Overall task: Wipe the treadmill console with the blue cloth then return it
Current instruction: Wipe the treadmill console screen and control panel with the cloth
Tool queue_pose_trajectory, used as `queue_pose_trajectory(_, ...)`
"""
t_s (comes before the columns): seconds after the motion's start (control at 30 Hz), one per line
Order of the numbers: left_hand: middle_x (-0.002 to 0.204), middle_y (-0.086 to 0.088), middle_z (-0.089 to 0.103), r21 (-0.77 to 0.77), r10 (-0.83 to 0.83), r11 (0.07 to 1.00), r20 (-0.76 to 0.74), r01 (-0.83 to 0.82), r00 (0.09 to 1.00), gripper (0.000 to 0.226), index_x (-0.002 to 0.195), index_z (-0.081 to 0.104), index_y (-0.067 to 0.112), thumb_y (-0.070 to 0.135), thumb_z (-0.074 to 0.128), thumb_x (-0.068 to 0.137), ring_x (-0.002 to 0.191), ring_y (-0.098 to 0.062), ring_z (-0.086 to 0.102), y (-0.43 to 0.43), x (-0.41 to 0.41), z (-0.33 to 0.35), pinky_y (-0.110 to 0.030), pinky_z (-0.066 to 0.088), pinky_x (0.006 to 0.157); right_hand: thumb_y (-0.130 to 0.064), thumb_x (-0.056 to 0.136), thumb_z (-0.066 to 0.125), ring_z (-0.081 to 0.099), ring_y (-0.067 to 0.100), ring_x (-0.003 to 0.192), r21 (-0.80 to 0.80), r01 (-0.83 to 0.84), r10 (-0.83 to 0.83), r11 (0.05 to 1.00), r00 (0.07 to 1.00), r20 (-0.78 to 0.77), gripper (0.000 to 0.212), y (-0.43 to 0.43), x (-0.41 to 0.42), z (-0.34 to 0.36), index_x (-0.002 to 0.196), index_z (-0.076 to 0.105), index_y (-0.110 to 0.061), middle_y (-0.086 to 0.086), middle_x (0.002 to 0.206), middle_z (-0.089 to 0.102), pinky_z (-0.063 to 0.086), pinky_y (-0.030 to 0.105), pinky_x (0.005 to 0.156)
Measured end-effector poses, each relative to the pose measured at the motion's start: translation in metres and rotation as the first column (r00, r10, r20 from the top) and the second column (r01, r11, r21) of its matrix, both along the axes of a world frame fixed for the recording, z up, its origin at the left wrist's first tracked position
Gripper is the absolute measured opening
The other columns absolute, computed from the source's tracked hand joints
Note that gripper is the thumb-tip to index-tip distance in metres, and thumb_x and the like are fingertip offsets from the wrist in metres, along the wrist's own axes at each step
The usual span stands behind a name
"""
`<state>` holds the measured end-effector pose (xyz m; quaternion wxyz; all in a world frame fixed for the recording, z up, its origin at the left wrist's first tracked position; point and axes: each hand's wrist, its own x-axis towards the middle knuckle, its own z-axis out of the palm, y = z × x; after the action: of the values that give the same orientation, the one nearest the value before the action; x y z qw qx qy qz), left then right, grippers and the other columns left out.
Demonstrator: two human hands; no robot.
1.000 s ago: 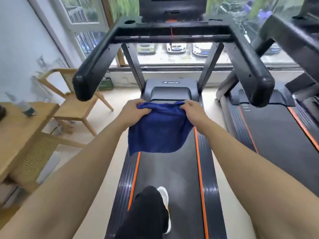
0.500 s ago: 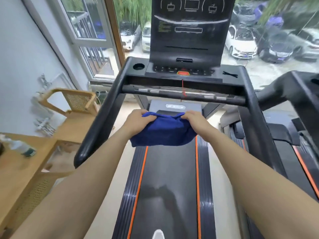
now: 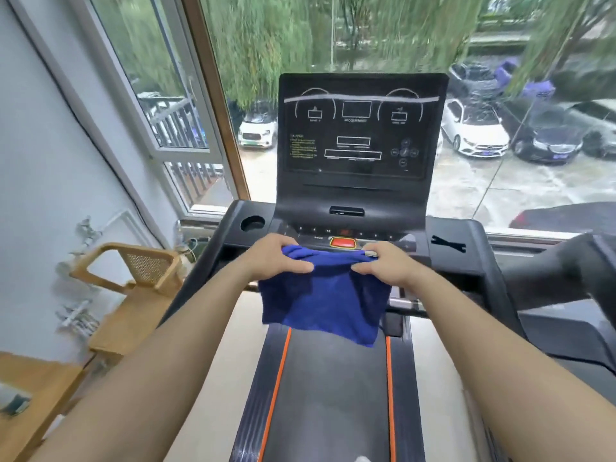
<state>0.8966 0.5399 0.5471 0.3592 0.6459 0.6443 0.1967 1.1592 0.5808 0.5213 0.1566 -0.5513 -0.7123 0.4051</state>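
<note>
The blue cloth (image 3: 321,303) hangs from both my hands in front of the treadmill's front bar. My left hand (image 3: 278,258) grips its top left edge and my right hand (image 3: 386,266) grips its top right edge. The black treadmill console (image 3: 361,138) stands upright just beyond, its dark screen printed with white outlines. A red stop button (image 3: 342,242) sits on the button strip right behind the cloth's top edge. The cloth is apart from the screen and covers part of the crossbar.
A round cup holder (image 3: 252,223) lies left of the console. Black handrails (image 3: 493,281) run back on both sides. The belt (image 3: 333,395) with orange stripes lies below. A wooden chair (image 3: 133,278) and wooden table (image 3: 30,388) stand at the left. A second treadmill (image 3: 573,268) stands right.
The view has tilted up, bringing the whole console into sight. Both hands have risen with the cloth from over the belt to the level of the button strip.
</note>
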Motion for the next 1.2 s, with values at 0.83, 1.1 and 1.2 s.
queue_pose_trajectory(0.83,0.085,-0.004,0.046,0.339,0.143,0.882,0.469,-0.327,0.872,0.034,0.091,0.041,0.027,-0.004,0.053,0.086,0.072,-0.013,0.044,0.364,-0.053,0.075,-0.03,0.035,0.067,0.013,0.083,0.052,0.062,0.005,0.083,0.173,0.332,-0.186,0.927,0.81,-0.556,0.034,0.326,-0.09,0.104,0.082,0.063,-0.019,-0.007,0.09,0.069,0.046,0.016,0.073)
queue_pose_trajectory(1.1,0.113,-0.005,0.052,0.742,0.266,0.551,0.276,-0.381,0.923,0.032,0.105,0.064,0.011,-0.002,0.047,0.082,0.102,-0.024,0.053,0.479,-0.037,0.1,-0.029,0.042,0.088,0.004,0.091,0.047,0.054,0.029,0.109,0.717,0.434,-0.341,0.545,0.896,-0.284,0.041,0.424,-0.158,0.125,0.128,0.061,-0.008,0.018,0.127,0.052,0.039,0.025,0.094)
queue_pose_trajectory(1.2,0.128,-0.007,0.059,0.786,0.277,0.531,0.19,-0.315,0.942,0.033,0.123,0.064,0.01,0.02,0.042,0.101,0.122,-0.024,0.051,0.502,-0.025,0.074,-0.025,0.037,0.101,-0.006,0.097,0.047,0.04,0.04,0.135,0.86,0.233,-0.392,0.454,0.919,-0.042,0.052,0.448,-0.173,0.088,0.148,0.039,0.0,0.025,0.149,0.04,0.036,0.045,0.113)
